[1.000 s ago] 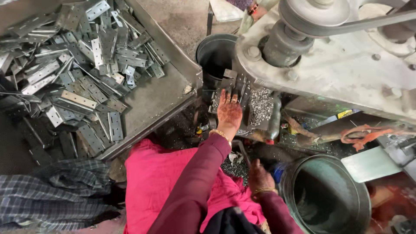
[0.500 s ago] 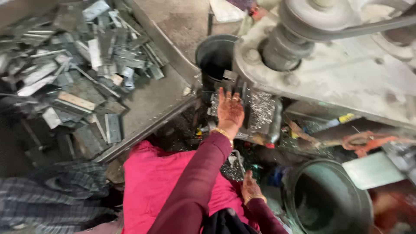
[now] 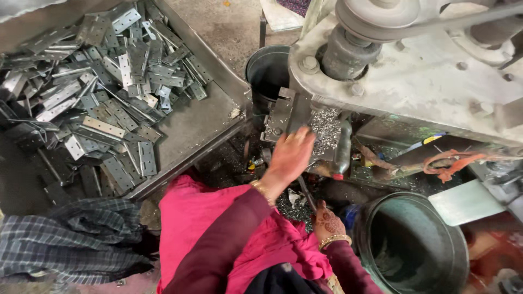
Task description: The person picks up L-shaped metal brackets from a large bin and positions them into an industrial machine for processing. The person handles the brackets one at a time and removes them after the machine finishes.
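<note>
- Our left hand (image 3: 291, 155) reaches forward to the machine (image 3: 414, 81), fingers loosely spread and laid flat against the small metal block (image 3: 280, 117) under its head; we cannot tell whether the fingers pinch a part there.
- Just right of that hand lies a heap of bright metal shavings (image 3: 326, 128) on the machine's bed, touching or nearly touching our fingertips.
- Our right hand (image 3: 328, 222) sits low by our lap, patterned with dark dye and ringed by a gold bangle; its fingers are curled down among dark scrap, and we cannot tell what they hold.
- Beside the right hand stands a large round green drum (image 3: 419, 245), open at the top; its inside is dark, with a little debris at the bottom.
- Behind the block stands a smaller dark bucket (image 3: 267, 68), also open; we cannot tell what is in it.
- To our left is a wide metal tray (image 3: 196, 128) that serves as the table, piled with flat grey hinge plates (image 3: 98, 109), punched with holes and lying in a loose heap, well apart from both hands.
- A checked cloth (image 3: 65, 242) lies crumpled below the tray, next to our pink garment (image 3: 207, 228).
- An orange cord (image 3: 455, 162) lies under the machine's right side.
</note>
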